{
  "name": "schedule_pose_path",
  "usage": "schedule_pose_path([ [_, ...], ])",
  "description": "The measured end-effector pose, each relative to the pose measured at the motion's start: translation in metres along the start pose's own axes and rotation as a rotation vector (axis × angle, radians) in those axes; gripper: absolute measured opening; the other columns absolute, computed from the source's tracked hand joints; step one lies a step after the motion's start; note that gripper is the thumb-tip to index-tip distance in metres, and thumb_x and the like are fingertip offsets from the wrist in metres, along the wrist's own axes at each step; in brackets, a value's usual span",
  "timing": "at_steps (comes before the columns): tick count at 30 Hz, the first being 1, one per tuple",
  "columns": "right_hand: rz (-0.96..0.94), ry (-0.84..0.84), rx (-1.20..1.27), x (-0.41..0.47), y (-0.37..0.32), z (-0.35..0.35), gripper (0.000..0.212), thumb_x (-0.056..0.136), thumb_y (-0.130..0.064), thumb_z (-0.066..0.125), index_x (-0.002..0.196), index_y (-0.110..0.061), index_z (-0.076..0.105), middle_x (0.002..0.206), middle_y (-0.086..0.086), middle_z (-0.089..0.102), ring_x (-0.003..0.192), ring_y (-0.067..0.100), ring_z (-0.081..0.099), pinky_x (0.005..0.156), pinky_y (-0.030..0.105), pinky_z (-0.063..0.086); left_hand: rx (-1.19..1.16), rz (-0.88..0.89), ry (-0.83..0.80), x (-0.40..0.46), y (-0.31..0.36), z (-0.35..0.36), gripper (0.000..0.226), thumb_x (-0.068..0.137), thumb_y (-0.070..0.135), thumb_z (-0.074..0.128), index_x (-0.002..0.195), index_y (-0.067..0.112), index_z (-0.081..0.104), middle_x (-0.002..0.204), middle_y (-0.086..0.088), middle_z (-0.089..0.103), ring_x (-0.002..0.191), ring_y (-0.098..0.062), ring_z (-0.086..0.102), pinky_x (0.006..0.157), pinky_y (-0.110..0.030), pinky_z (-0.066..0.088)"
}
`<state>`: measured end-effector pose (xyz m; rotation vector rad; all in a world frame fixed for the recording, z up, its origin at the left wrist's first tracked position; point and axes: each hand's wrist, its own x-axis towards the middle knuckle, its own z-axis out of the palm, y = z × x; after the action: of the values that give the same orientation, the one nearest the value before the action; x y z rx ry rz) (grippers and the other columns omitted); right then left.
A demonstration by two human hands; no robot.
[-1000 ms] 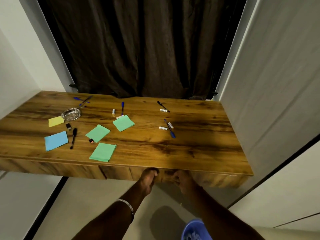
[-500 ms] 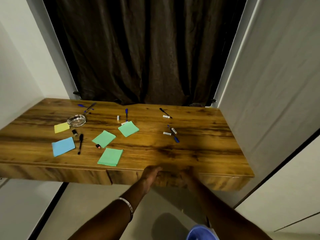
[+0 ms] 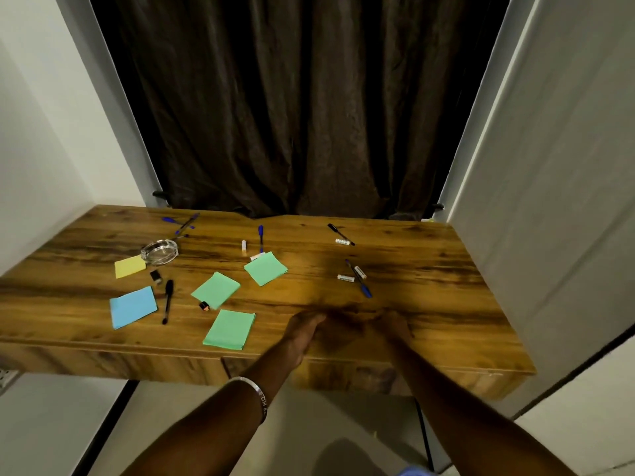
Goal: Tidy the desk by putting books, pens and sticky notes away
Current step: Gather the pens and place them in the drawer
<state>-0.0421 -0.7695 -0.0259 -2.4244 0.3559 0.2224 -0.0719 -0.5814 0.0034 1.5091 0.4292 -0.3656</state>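
The wooden desk holds three green sticky-note pads, a blue pad and a yellow pad. A black pen lies beside the blue pad. More pens are scattered behind: a blue pen, a black pen, another blue pen and a pair at the back left. My left hand and my right hand hover close together over the desk's front middle, both blurred, fingers relaxed, holding nothing.
A glass ashtray sits at the back left. Small white pen caps and two small dark bits lie among the notes. A dark curtain hangs behind; white walls flank both sides.
Both hands rose from the desk's front edge to above its top. The view moved closer to the desk and tilted upward.
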Motion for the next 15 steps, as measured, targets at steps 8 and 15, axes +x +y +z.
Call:
schedule_pose_path([
  [8, 0.05, 0.088, -0.089, 0.07, -0.011, 0.0, 0.042, 0.092, -0.036, 0.056, 0.126, -0.011, 0.052, 0.125, 0.01, 0.06, 0.116, 0.029, 0.058, 0.087, 0.037, 0.048, 0.058, 0.005, 0.001, 0.086, 0.03, 0.016, 0.023, 0.095, 0.023, 0.051, 0.111, 0.011, 0.063, 0.106, -0.007, 0.067, 0.092, -0.019, 0.059, 0.067, -0.026, 0.042],
  [15, -0.029, 0.024, -0.247, 0.116, -0.009, 0.007, 0.049, 0.088, -0.049, 0.049, 0.135, -0.035, 0.046, 0.123, 0.001, 0.059, 0.111, 0.024, 0.059, 0.08, 0.036, 0.051, 0.05, -0.034, 0.034, 0.133, 0.045, 0.03, 0.025, 0.093, 0.019, 0.053, 0.108, 0.005, 0.067, 0.087, -0.003, 0.065, 0.062, -0.009, 0.05, 0.051, -0.021, 0.031],
])
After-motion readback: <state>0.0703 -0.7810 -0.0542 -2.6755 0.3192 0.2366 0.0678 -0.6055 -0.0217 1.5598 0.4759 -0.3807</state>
